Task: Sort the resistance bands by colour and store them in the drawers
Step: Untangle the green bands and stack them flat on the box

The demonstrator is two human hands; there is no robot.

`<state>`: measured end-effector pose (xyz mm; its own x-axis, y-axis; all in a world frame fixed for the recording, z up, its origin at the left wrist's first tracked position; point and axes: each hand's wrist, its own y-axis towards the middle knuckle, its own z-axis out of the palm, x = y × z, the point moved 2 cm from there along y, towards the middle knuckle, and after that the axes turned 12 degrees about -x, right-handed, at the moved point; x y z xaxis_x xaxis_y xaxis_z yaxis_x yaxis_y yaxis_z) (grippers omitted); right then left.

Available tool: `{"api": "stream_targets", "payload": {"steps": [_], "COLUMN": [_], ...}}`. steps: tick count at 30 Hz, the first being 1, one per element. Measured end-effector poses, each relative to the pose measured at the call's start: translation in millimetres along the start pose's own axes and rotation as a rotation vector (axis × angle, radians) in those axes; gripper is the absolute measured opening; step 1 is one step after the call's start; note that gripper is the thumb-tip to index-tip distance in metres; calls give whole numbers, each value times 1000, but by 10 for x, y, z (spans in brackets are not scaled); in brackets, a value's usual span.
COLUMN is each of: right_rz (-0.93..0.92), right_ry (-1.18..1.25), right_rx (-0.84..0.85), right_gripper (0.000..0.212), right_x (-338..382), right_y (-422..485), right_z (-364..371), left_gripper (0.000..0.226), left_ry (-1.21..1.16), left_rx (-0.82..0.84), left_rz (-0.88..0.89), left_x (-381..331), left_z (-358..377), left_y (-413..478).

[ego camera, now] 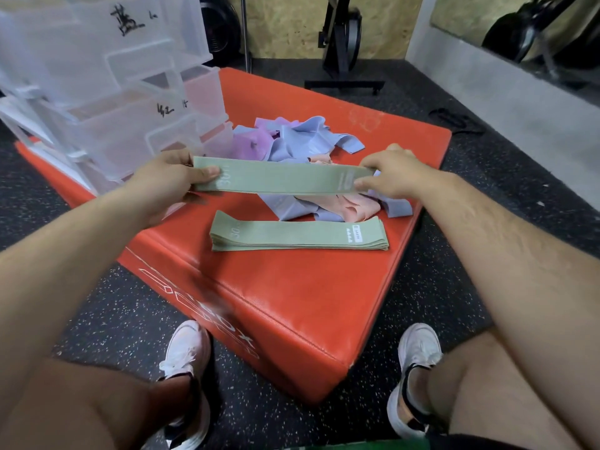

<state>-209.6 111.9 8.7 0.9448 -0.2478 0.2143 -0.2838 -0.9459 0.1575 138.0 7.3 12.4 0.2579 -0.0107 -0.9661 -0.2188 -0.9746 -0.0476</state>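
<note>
Green fabric loop band (pixel 282 180) is pinched at either end by the left hand (pixel 168 180) and right hand (pixel 393 177), above a red padded box (pixel 292 303). A stack of matching green bands (pixel 298 235) is laid just nearer; lilac, blue and pink bands (pixel 292 141) are heaped beyond.

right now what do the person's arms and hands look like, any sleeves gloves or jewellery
The left forearm and right forearm are bare, with no sleeves in view. The left hand and right hand wear no gloves; no watch, wristband or ring shows. The right forearm is visibly hairy.
</note>
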Motion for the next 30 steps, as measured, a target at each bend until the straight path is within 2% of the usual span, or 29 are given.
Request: {"api": "stream_targets", "payload": {"steps": [3, 7, 11, 15, 19, 21, 24, 28, 30], "right_rz": [66, 167, 217, 249, 248, 256, 257, 179, 168], "right_ry": [292, 538, 467, 358, 283, 289, 264, 234, 250], "right_rx": [-19, 119, 235, 290, 248, 232, 229, 170, 148], "right_gripper": [21, 18, 27, 29, 18, 19, 29, 29, 29], "right_x": [-59, -104, -177, -205, -164, -150, -131, -63, -73], "right_y": [-64, -326, -526, -651, -723, -716, -709, -732, -735], "right_z": [-197, -269, -152, -19, 85, 112, 176, 232, 256], "left_gripper": [5, 7, 22, 21, 30, 32, 36, 48, 45], "left_ry": [31, 151, 299, 387, 642, 716, 769, 791, 814], "left_rx": [-12, -3, -9, -27, -110, -128, -154, -166, -151], "left_rz": [-47, -98, -98, -59, 61, 86, 111, 196, 233], "left_x": [58, 164, 239, 341, 413, 435, 481, 487, 522], "left_z": [-39, -14, 91, 199, 242, 244, 226, 211, 216], "left_y": [22, -7, -60, -102, -127, -138, -130, -137, -130]}}
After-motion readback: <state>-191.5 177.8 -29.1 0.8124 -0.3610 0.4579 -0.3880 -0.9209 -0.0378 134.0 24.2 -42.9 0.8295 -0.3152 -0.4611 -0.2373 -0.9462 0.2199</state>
